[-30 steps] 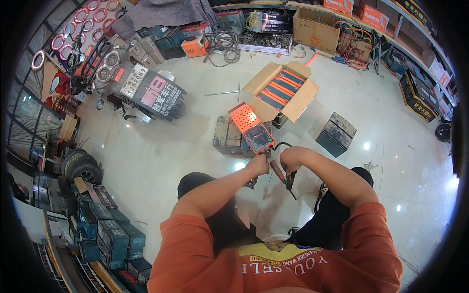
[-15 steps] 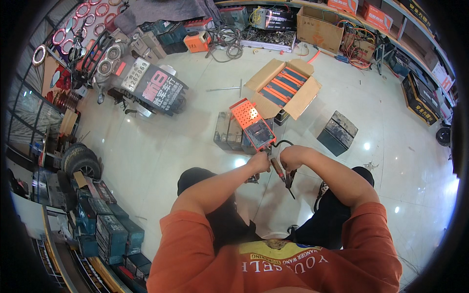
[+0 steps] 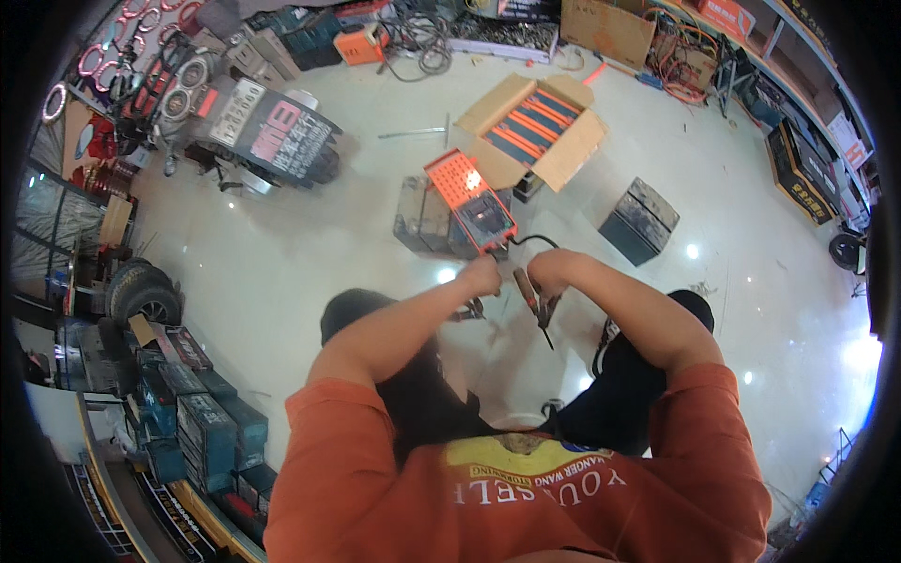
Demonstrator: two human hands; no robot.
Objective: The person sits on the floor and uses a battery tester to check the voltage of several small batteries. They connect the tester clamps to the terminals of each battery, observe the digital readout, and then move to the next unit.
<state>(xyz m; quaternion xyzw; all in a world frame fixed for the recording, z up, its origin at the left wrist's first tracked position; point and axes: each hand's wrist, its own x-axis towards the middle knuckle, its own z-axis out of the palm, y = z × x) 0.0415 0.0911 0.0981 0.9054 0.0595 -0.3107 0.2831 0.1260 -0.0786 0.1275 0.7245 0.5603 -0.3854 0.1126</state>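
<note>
The right hand (image 3: 552,270) appears clamped on a slim, brown-handled tool with a dark shaft (image 3: 526,287); the left hand (image 3: 483,275), set apart, curls inward, its grip unclear. Ahead, an orange perforated-metal device (image 3: 469,202) rests tilted on grey block batteries (image 3: 424,225). Lead handling seems underway; next calls for steady two-handed alignment.

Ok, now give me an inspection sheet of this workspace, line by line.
Surface: pale, glossy tile floor with light reflections.
Job's things: orange device lying over dark batteries; brown-handled tool, pointing down.
Clutter: open carton, metal bar, separate battery.
Hands: left hand curled, grip hidden; right hand holding the tool.
Cables: black cable curving between device and right hand; tangled cable beyond.
Surroundings: parked vehicle left, stacked dark boxes lower left.
</note>
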